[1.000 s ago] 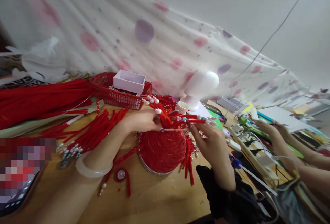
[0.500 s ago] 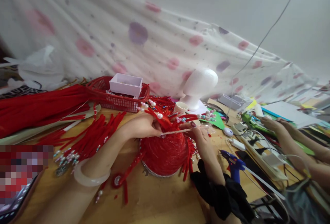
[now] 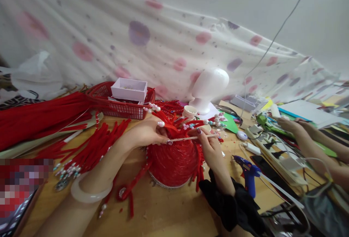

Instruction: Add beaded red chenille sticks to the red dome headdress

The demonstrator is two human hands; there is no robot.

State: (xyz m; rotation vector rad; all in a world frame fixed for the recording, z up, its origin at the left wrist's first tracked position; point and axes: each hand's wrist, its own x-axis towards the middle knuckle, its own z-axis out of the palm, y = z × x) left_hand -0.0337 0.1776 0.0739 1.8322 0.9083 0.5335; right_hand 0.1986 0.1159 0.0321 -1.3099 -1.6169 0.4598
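Note:
A red domed headpiece [image 3: 173, 162] with a pearl-trimmed lower edge sits on the wooden table. Red stems tipped with beads and pearls spread from its top. My left hand [image 3: 152, 132], a pale bangle on its wrist, pinches one end of a thin pale stick [image 3: 187, 138] at the top of the dome. The other part of the stick is held between the fingers of my right hand [image 3: 208, 144], on the dome's right side. The stick lies almost level across the front of the red stems.
Behind stand a red basket [image 3: 122, 110] with a white box [image 3: 129, 89] and a white foam head [image 3: 210, 87]. To the right are a blue glue gun [image 3: 248, 173], a power strip [image 3: 275, 160] and another person's arms [image 3: 311, 149]. Red stems [image 3: 95, 144] lie left.
The view has shifted slightly. My right hand has moved a little left along the stick, whose free end now shows past its fingers. Both hands keep their hold.

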